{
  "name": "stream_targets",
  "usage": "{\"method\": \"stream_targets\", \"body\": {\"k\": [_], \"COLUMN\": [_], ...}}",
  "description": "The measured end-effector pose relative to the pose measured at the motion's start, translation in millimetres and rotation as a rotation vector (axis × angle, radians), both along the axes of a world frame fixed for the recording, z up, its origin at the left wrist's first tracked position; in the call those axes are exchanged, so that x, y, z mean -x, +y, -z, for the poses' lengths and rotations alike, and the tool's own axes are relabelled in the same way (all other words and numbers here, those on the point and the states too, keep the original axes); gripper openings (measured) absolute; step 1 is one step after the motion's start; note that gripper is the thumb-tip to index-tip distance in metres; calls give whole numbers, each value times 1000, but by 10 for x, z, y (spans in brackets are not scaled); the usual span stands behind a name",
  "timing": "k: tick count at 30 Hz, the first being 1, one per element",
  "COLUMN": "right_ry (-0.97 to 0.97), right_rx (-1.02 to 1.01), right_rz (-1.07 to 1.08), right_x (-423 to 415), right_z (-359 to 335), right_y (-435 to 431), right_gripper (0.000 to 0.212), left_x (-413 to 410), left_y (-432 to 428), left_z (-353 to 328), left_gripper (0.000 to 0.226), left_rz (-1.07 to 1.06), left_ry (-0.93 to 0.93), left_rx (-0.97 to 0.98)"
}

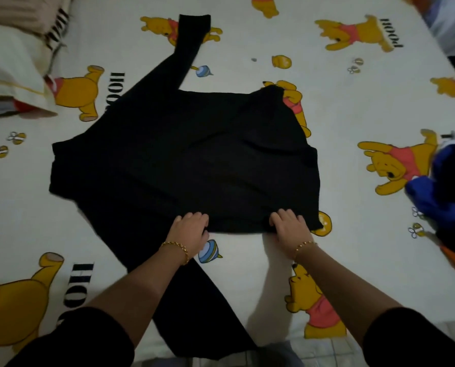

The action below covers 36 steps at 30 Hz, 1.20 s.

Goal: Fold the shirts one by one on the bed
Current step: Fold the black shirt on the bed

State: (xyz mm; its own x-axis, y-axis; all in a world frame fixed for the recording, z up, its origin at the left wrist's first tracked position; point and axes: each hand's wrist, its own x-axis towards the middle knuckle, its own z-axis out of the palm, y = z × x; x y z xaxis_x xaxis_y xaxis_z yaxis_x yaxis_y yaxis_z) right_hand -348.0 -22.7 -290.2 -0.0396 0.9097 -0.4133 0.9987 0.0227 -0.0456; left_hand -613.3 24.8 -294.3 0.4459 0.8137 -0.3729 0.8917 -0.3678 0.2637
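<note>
A person is gripping the near edge of a black shirt spread on a bed.

The shirt is lying flat in the middle of the frame on a cartoon-bear sheet; one sleeve is running to the top centre, the other is trailing to the bottom centre between the forearms; the left hand and right hand are each curling their fingers over the near edge, seemingly pinching it, set apart along it; to fold well, both hands are likely needing to lift together, keeping that edge taut and level, with the sleeves tucked in so the panel is landing square; no basket or box is showing; a loose pile of blue and orange clothes is sitting at the right edge; pillows are lying at the upper left.
</note>
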Motion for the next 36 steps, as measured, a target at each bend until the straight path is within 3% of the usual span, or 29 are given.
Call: {"method": "stream_targets", "body": {"k": [5,8,20,28,32,36], "right_ry": [34,81,315,329,414,603], "right_rx": [233,284,132,52,9,21], "right_rz": [17,24,229,396,597,864], "right_x": [-187,-249,-410,-732,-872,-951], "right_z": [-141,-273,-752,-662,-502,-287], "right_y": [91,105,1102,2411,3089,3616], "right_gripper": [16,28,20,24,36,48], "left_x": [-84,-118,-224,-315,-483,-619], "left_y": [5,35,1108,2360,3022,3536], "left_z": [-110,-259,-968,-905,-696,-426], "left_gripper": [20,21,9,4,4,19], "left_rz": [75,31,-187,-321,-361,-362], "left_ry": [20,6,-96,-98,-103,-110], "left_rx": [181,232,177,119,76,77]}}
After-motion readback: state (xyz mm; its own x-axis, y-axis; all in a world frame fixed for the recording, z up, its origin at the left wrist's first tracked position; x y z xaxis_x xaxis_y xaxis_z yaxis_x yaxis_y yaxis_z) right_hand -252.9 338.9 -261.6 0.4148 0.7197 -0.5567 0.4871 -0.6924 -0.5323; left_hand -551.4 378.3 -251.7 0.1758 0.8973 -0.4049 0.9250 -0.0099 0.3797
